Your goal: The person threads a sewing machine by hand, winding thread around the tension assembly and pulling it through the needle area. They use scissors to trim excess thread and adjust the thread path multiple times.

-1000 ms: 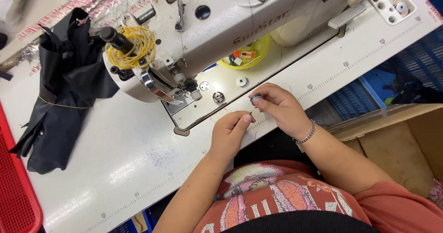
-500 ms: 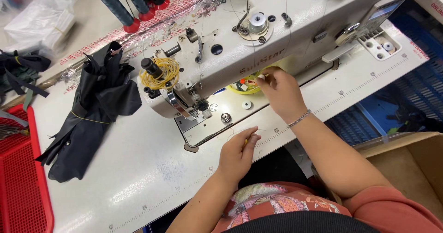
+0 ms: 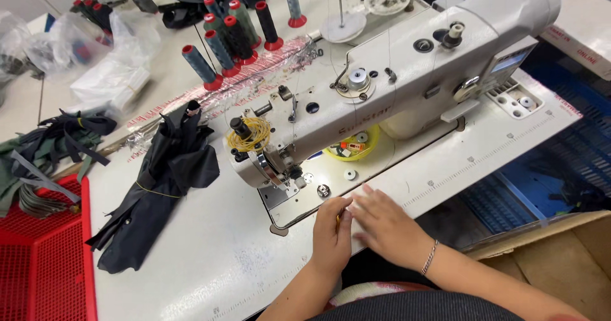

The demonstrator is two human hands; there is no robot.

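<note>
Looking down from the head view: both hands rest at the near edge of the white tabletop, just in front of the sewing machine. Left hand lies knuckles up, fingers curled, pinching something small and yellowish at the fingertips; too small to name. Right hand lies flat beside it, fingers spread and slightly blurred, touching the tabletop; it grips nothing that I can see. The two hands almost meet, just short of the needle plate. A loose bobbin sits on the plate nearby, and a yellow dish of small parts stands under the machine arm. A bundle of black fabric lies well to the left, apart from the hands, with a red basket at the far left edge and thread cones ranked behind the machine. Judgement: handling so small a piece goes best with the pinch kept firm, the flat hand steadying the surface beside it, and fingertips held clear of the needle area.
</note>
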